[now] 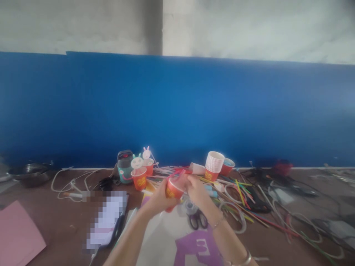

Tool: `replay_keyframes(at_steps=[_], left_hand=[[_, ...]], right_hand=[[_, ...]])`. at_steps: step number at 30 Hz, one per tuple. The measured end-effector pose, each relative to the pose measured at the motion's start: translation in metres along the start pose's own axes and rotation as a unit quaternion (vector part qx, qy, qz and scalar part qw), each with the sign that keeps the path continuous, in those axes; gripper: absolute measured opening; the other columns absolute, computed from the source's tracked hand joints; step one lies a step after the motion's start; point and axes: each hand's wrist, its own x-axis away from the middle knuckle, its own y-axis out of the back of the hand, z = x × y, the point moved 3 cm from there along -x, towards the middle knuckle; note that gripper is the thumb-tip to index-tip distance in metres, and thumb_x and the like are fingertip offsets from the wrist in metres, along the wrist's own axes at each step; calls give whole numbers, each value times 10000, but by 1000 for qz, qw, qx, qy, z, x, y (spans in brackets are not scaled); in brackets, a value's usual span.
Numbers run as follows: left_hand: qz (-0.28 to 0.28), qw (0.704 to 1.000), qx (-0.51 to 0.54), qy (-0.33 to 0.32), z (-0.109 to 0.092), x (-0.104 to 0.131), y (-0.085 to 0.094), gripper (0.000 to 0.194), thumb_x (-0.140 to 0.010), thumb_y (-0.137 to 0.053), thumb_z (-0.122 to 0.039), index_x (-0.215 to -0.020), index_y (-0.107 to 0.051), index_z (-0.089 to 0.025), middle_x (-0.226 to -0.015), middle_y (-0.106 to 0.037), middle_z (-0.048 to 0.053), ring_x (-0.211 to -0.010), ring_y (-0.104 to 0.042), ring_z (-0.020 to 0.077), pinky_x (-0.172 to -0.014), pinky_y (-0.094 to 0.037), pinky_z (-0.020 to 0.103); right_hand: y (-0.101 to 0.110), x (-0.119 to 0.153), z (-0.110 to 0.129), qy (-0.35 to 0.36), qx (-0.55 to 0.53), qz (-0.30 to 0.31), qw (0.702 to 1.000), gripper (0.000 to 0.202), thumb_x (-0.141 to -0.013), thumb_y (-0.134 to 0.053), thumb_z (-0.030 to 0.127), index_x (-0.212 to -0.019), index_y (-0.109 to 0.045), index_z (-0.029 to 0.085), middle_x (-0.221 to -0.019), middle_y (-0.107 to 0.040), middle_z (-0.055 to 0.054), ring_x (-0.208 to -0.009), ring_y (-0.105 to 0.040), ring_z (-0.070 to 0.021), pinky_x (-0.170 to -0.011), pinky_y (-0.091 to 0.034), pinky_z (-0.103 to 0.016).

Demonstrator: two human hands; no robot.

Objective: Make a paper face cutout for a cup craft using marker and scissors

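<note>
My left hand [161, 199] is wrapped round a red paper cup [174, 189] with yellow print, held above the table. At the cup's rim, on its right side, is my right hand [194, 187], its fingers closed; what they pinch is too small and blurred to make out. A pink strip [179, 175] rises from the cup's mouth. White paper and a purple cut sheet [195, 245] lie below, with dark-handled scissors [198, 220] and a roll of tape [190, 207] near my right wrist.
Two cups with animal faces [138, 177] stand left of my hands, before a teal bottle [124, 173]. A cup stack [214, 166] is at the right. Coloured sticks and cables [241, 207] spread rightward. A phone [107, 220] and pink paper [20, 234] lie left. A blue panel [177, 111] stands behind.
</note>
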Motion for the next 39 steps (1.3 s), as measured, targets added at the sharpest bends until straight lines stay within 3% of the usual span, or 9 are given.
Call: replay_keyframes(at_steps=[4, 8, 11, 19, 23, 28, 31, 36, 39], left_hand=[[23, 999, 39, 4, 1, 2, 0, 745, -622, -716, -195, -1303, -414, -201, -1045, -643, 81, -893, -605, 233, -734, -474, 310], [38, 995, 95, 15, 2, 3, 2, 787, -642, -716, -195, -1348, -369, -227, -1096, -640, 79, -948, -602, 237, -760, -478, 312], [34, 994, 104, 10, 2, 2, 3, 810, -635, -728, -196, -1356, -359, -217, -1122, -629, 89, -979, -598, 247, -777, -477, 318], [44, 998, 28, -18, 2, 4, 8, 801, -596, -775, -246, -1315, -422, -228, -1149, -616, 84, -1030, -572, 265, -825, -461, 330], [58, 998, 18, -14, 7, 3, 10, 814, -569, -785, -229, -1309, -445, -237, -1063, -638, 79, -1005, -580, 276, -797, -474, 333], [52, 996, 68, -8, 11, 0, 7, 809, -593, -780, -227, -1318, -420, -231, -1140, -611, 89, -1003, -583, 258, -814, -474, 330], [35, 994, 103, -5, 12, -2, 5, 828, -626, -763, -242, -1353, -367, -224, -1137, -617, 96, -985, -592, 253, -797, -481, 333], [-40, 984, 173, -2, 18, -10, 8, 869, -598, -797, -313, -1343, -363, -205, -1139, -621, 115, -1007, -595, 262, -844, -474, 362], [-115, 974, 193, 21, 25, -14, 9, 814, -565, -818, -320, -1261, -421, -177, -1076, -641, 119, -939, -625, 255, -806, -500, 366]], right_hand=[[2, 2, 6, -40, -130, 33, 990, 167, -727, -590, 339, -685, -607, 178, -604, -599, -7, -613, -550, -181, -572, -397, -272], [4, 3, -2, -169, -305, 58, 935, 317, -611, -733, 402, -782, -662, 145, -576, -601, -3, -474, -475, -111, -425, -309, -218], [5, 3, -8, -203, -335, 51, 919, 297, -589, -763, 410, -667, -653, 145, -533, -579, 0, -414, -400, -77, -367, -202, -203], [4, 5, -9, -214, -369, 133, 894, 260, -633, -757, 397, -717, -675, 166, -579, -623, -22, -462, -497, -108, -368, -301, -203], [4, 7, -11, -223, -326, 159, 905, 287, -623, -763, 413, -752, -689, 167, -632, -664, -32, -502, -547, -122, -408, -349, -207], [13, 6, -2, -174, -192, 88, 962, 345, -675, -706, 482, -617, -662, 145, -498, -574, -2, -437, -450, -98, -395, -274, -216], [18, 6, 7, -136, -151, 68, 977, 347, -714, -666, 490, -659, -678, 148, -538, -591, -9, -468, -467, -113, -411, -294, -226], [21, 6, 13, -126, -213, 111, 962, 335, -720, -666, 466, -865, -686, 165, -858, -692, -59, -722, -613, -179, -557, -452, -247], [26, 4, 7, -150, -174, 95, 969, 370, -747, -632, 450, -983, -673, 168, -896, -701, -75, -749, -632, -199, -560, -456, -263]])
